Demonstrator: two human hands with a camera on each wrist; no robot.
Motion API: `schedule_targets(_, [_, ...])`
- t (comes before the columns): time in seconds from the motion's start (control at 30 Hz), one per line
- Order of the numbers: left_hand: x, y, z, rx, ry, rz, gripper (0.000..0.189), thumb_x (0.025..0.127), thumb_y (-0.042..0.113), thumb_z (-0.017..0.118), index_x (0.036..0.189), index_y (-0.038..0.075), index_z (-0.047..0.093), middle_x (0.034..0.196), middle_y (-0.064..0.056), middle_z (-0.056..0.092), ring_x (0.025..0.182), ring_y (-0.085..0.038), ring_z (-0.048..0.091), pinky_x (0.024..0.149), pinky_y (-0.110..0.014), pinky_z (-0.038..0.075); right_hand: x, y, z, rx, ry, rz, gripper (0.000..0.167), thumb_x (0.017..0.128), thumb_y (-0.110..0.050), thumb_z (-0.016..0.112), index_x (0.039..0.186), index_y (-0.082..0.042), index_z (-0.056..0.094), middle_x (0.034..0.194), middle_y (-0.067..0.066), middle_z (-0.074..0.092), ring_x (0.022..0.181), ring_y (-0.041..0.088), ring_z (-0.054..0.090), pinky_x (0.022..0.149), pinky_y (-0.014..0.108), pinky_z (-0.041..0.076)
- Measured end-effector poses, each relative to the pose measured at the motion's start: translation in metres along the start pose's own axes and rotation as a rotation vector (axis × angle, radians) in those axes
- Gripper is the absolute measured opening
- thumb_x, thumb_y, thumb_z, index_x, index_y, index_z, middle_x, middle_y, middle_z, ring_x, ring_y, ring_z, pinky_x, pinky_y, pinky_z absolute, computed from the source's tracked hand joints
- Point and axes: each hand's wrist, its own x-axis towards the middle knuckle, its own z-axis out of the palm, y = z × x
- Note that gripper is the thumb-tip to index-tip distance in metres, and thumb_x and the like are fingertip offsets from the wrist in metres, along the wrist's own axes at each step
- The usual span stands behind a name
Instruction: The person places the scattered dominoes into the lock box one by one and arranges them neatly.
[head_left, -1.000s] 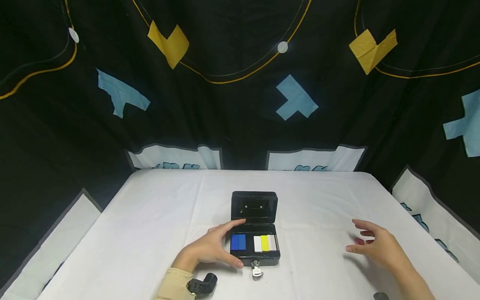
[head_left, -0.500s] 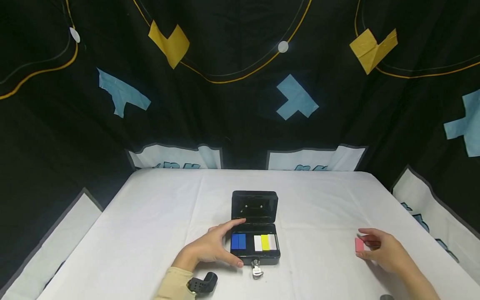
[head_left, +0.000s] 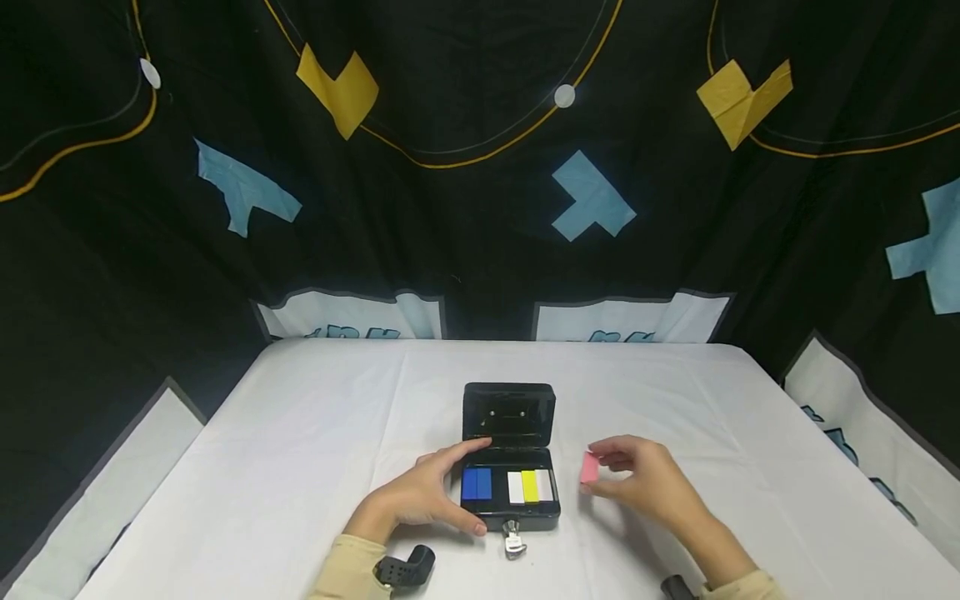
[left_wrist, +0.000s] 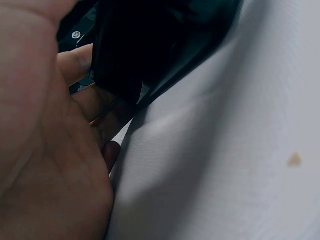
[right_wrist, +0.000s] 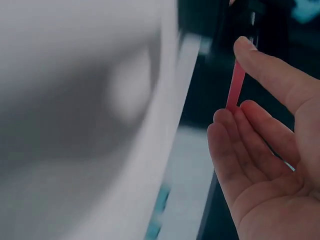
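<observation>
A small black cash box (head_left: 517, 523) stands with its lid (head_left: 508, 412) raised. My left hand (head_left: 416, 496) holds the box at its left side, thumb at the front corner and fingers reaching round the back, as the left wrist view also shows. Inside the box, blue blocks (head_left: 476, 483) lie on the left, with white blocks (head_left: 515, 487) on either side of a yellow block (head_left: 530, 487) on the right. To the right of the box, my right hand (head_left: 648, 479) pinches a thin flat pink block (head_left: 589, 467) between thumb and fingertips, above the cloth.
A small silver lock piece with keys (head_left: 514, 543) hangs at the front of the box. White cloth (head_left: 337, 400) covers the table. Behind it hangs a black curtain (head_left: 450, 242) with yellow and blue patches. Each wrist wears a black strap device (head_left: 406, 568).
My right hand has taken hold of the pink block at the far right and carried it left, close to the box. The left hand and the box have stayed in place.
</observation>
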Motion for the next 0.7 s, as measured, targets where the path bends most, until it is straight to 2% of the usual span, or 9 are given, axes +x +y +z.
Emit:
schedule_targets(0.13, [0.0, 0.0, 0.0, 0.005, 0.003, -0.002, 0.11, 0.059, 0.039, 0.097, 0.153, 0.037, 0.04, 0.159, -0.003, 0.037, 0.146, -0.034, 0.029, 0.112, -0.066, 0.024, 0.012, -0.031, 0.032, -0.018, -0.095, -0.085, 0.044, 0.068, -0.018, 0.095, 0.106, -0.007, 0.075, 0.103, 0.0, 0.073, 0.093, 0.023, 0.069, 0.087, 0.045, 0.056])
schedule_targets(0.27, [0.002, 0.0, 0.001, -0.002, -0.001, -0.002, 0.108, 0.061, 0.038, 0.097, 0.152, 0.038, 0.04, 0.157, -0.002, 0.039, 0.144, -0.033, 0.031, 0.111, -0.068, 0.025, 0.02, -0.048, 0.057, -0.092, -0.19, -0.149, 0.042, 0.069, -0.018, 0.094, 0.106, -0.008, 0.075, 0.101, 0.0, 0.071, 0.093, 0.022, 0.067, 0.085, 0.044, 0.057])
schedule_targets(0.43, [0.003, 0.001, 0.005, 0.006, -0.008, 0.007, 0.107, 0.062, 0.037, 0.097, 0.153, 0.038, 0.04, 0.155, -0.001, 0.041, 0.142, -0.035, 0.032, 0.109, -0.069, 0.027, 0.024, -0.052, 0.075, -0.198, -0.209, -0.227, 0.039, 0.067, -0.013, 0.094, 0.101, -0.006, 0.076, 0.098, 0.002, 0.072, 0.088, 0.016, 0.065, 0.081, 0.038, 0.057])
schedule_targets(0.57, [0.004, 0.001, 0.009, 0.013, -0.011, 0.011, 0.107, 0.062, 0.038, 0.097, 0.153, 0.037, 0.041, 0.155, -0.002, 0.041, 0.141, -0.037, 0.031, 0.108, -0.069, 0.027, 0.025, -0.051, 0.081, -0.249, -0.223, -0.235, 0.038, 0.066, -0.013, 0.095, 0.099, -0.007, 0.077, 0.1, 0.003, 0.073, 0.092, 0.016, 0.065, 0.086, 0.041, 0.056])
schedule_targets(0.7, [0.004, 0.001, 0.013, 0.012, -0.011, 0.002, 0.107, 0.061, 0.04, 0.097, 0.152, 0.039, 0.041, 0.155, -0.002, 0.041, 0.14, -0.039, 0.029, 0.107, -0.07, 0.027, 0.025, -0.05, 0.083, -0.266, -0.238, -0.21, 0.037, 0.066, -0.014, 0.095, 0.099, -0.009, 0.078, 0.099, 0.003, 0.074, 0.094, 0.019, 0.065, 0.089, 0.045, 0.055])
